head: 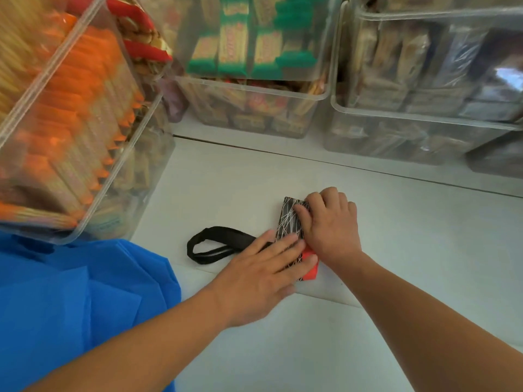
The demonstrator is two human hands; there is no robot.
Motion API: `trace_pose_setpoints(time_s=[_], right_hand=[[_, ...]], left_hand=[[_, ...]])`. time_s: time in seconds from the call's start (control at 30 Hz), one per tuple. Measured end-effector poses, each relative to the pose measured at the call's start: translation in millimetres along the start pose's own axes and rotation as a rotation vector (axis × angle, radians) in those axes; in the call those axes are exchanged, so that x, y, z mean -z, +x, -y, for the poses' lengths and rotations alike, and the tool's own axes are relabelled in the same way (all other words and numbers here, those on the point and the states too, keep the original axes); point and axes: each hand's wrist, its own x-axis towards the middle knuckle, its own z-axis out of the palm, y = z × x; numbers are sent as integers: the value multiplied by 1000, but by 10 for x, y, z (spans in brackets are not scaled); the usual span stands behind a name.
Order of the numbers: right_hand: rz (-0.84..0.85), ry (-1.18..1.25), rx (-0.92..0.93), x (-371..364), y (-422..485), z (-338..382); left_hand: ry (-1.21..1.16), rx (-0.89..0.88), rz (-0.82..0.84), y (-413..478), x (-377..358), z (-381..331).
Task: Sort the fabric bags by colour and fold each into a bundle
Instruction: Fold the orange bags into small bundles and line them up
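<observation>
So the black fabric bag (pixel 290 219) with thin white scribble lines is folded down to a small rectangular bundle, lying on the white counter (pixel 410 250) around mid-frame. A red corner (pixel 310 268) pokes out at its near end, and its black loop handles (pixel 215 244) trail flat off to the left. Left hand (pixel 254 278) lies on the near half, grip spread, fingers straight and pressing down. Right hand (pixel 331 222) has its grip curled round the far right edge, thumb on top, pinching the bundle. A crumpled blue fabric pile (pixel 70 292) sits near left. Clear plastic tubs (pixel 254 89) of packaged snacks line the back and left, kinda blurry.
</observation>
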Motion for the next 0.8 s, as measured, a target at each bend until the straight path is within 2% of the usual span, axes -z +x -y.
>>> trace_pose_setpoints(time_s=[0.1, 0.2, 0.33, 0.47, 0.53, 0.6, 0.7, 0.8], right_hand=[[30, -12, 37, 12, 62, -37], [77, -50, 85, 17, 111, -79], [101, -62, 64, 8, 105, -72], [114, -16, 42, 33, 103, -68], [130, 55, 4, 55, 97, -84], [150, 132, -26, 77, 106, -86], [132, 221, -76, 94, 102, -75], [67, 366, -60, 120, 70, -91]], left_hand=[[-128, 31, 11, 44, -41, -92], [-75, 41, 58, 45, -71, -136], [2, 59, 144, 66, -44, -200], [-108, 8, 202, 84, 21, -121], [-157, -41, 173, 48, 51, 49], [-176, -70, 52, -28, 61, 237], [-92, -134, -20, -59, 41, 365], [158, -175, 0, -10, -15, 297]])
